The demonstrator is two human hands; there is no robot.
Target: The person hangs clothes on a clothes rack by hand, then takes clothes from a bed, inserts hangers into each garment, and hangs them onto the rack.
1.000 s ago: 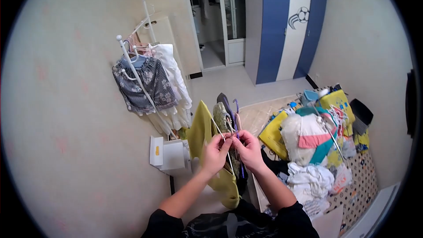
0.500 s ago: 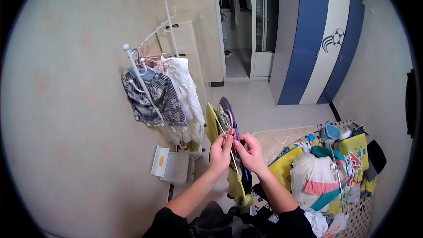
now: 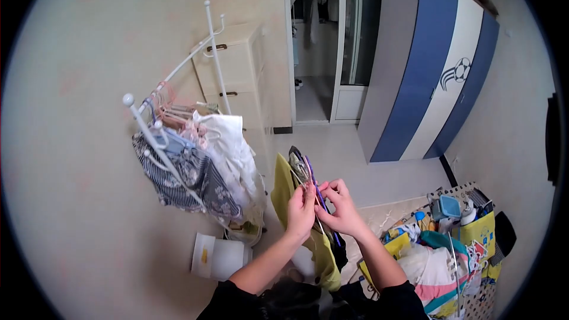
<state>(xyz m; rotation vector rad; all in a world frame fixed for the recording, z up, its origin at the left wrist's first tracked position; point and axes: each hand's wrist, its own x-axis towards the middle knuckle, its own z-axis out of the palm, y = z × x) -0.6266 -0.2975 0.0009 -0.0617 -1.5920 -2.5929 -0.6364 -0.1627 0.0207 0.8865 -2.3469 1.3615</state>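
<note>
My left hand is closed around a bunch of clothes hangers, gripping near their hooks. Fingers bent, my right hand pinches the same bunch from the other side; its fingertips partly hide the hooks. Among the hangers, a purple hanger stands out beside pale ones. A yellow garment hangs on the left of the bunch. Dark cloth shows on the right side, below my hands.
To the left stands a white clothes rack with a striped skirt and a white garment. A white box sits below it. Piled clothes and a blue container lie right. Behind is a blue-and-white wardrobe.
The view has shifted, bringing the rack nearer and lower left. My hands still hold the hangers; the right fingers have lifted slightly away from the left hand, and the yellow garment shows more broadly.
</note>
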